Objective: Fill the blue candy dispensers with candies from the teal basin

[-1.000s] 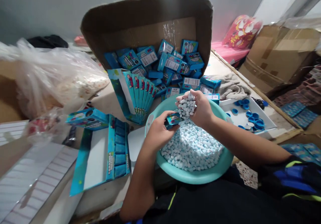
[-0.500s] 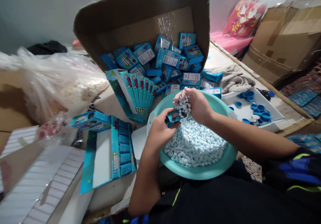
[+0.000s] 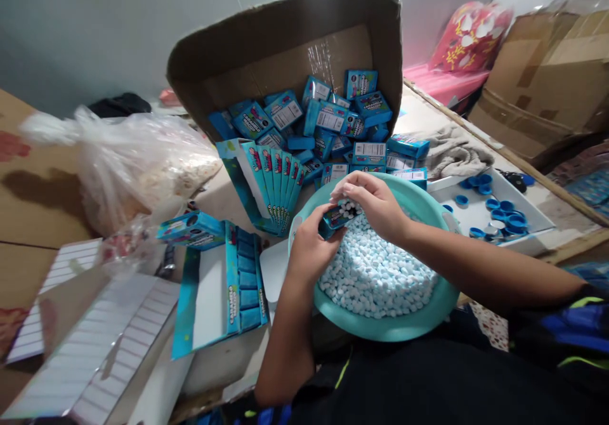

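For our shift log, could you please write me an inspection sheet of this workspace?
Surface: pale work surface.
Job's things: teal basin heaped with pale blue candies; small blue carton.
Hands: left hand grips the carton; right hand curls its fingers over the carton's top.
Clutter: open cardboard box of blue cartons; blue display tray; white tray of blue caps; plastic bag.
Cables: nothing seen.
Surroundings: stacked cardboard boxes, red patterned bundle, grey wall.

Soft, even indoor light; the right hand sharp, the frame's edges bowed.
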A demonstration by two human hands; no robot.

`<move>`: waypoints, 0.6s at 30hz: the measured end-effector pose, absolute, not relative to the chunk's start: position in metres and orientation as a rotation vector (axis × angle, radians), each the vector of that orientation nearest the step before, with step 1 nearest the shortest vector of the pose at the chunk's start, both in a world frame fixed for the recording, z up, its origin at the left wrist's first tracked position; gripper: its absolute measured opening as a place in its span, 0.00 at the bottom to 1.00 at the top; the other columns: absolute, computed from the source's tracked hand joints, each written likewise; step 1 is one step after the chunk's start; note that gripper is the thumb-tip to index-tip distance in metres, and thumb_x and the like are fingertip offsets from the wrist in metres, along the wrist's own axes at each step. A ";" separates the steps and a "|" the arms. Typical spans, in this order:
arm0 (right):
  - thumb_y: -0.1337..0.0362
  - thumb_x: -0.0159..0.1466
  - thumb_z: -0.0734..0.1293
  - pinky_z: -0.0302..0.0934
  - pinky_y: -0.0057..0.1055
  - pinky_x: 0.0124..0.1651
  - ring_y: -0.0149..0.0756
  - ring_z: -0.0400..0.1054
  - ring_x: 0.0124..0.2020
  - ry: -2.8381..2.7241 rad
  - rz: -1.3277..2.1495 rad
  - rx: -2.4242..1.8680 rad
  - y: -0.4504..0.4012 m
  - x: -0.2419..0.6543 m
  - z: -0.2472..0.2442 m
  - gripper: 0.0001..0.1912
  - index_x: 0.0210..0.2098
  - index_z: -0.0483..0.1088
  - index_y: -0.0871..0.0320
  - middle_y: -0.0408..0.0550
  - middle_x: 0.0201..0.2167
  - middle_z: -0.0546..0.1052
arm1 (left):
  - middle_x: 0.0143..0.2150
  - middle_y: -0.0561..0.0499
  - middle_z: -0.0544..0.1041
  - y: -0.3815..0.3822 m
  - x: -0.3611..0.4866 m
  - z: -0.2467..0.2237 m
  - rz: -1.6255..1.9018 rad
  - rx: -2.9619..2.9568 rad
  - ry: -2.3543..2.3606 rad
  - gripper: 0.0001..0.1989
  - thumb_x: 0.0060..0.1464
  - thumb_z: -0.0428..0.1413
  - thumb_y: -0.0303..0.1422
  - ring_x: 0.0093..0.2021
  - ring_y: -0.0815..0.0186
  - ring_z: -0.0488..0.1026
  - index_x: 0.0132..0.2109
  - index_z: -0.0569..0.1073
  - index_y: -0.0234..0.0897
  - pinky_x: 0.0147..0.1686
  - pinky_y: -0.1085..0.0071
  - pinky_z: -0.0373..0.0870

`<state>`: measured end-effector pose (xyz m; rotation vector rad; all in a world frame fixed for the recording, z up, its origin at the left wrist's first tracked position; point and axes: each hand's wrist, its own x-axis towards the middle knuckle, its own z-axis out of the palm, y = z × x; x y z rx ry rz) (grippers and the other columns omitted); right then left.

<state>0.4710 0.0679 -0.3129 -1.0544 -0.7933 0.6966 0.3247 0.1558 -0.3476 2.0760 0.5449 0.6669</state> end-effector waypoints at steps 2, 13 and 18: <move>0.53 0.65 0.69 0.67 0.35 0.46 0.37 0.71 0.36 -0.796 0.717 -1.036 0.068 0.471 -0.313 0.13 0.30 0.72 0.55 0.46 0.31 0.77 | 0.56 0.45 0.81 0.155 0.325 -0.346 0.696 2.084 0.565 0.23 0.56 0.67 0.32 0.55 0.53 0.80 0.59 0.76 0.44 0.54 0.56 0.79; 0.49 0.68 0.67 0.66 0.42 0.60 0.43 0.76 0.50 -0.894 0.773 -0.946 0.061 0.472 -0.309 0.16 0.39 0.80 0.52 0.50 0.44 0.83 | 0.53 0.45 0.83 0.152 0.322 -0.344 0.797 2.139 0.568 0.20 0.57 0.68 0.35 0.52 0.53 0.81 0.55 0.77 0.42 0.54 0.56 0.78; 0.45 0.70 0.65 0.64 0.43 0.64 0.46 0.74 0.55 -0.996 0.711 -1.009 0.058 0.469 -0.309 0.20 0.42 0.81 0.51 0.50 0.48 0.82 | 0.50 0.46 0.83 0.150 0.321 -0.342 0.804 2.152 0.572 0.19 0.57 0.68 0.38 0.48 0.55 0.82 0.54 0.77 0.41 0.51 0.57 0.79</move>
